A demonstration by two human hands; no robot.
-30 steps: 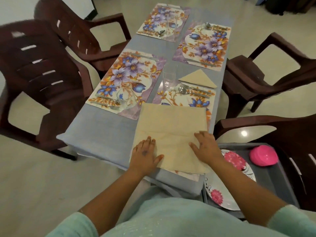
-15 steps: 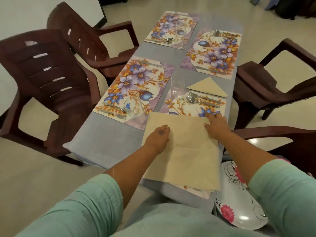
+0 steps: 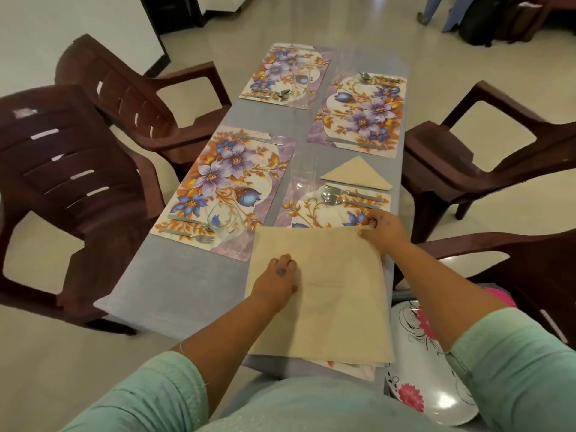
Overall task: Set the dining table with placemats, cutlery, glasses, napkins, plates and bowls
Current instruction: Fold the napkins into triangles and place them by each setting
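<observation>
My left hand (image 3: 278,277) lies flat on the soft, square napkin (image 3: 327,291). My right hand (image 3: 385,227) pinches its far corner. A shiny fork (image 3: 349,191) and spoon (image 3: 338,199) lie on the flowery mat (image 3: 311,210).

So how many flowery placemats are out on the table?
4: far left placemat, far right placemat, near left placemat, and near right placemat, partly hidden under the open napkin. Something under the napkin's near edge may be another.

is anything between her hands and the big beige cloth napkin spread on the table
Nothing visible. The left hand rests flat on the beige cloth napkin, and the right hand pinches its far right corner.
</observation>
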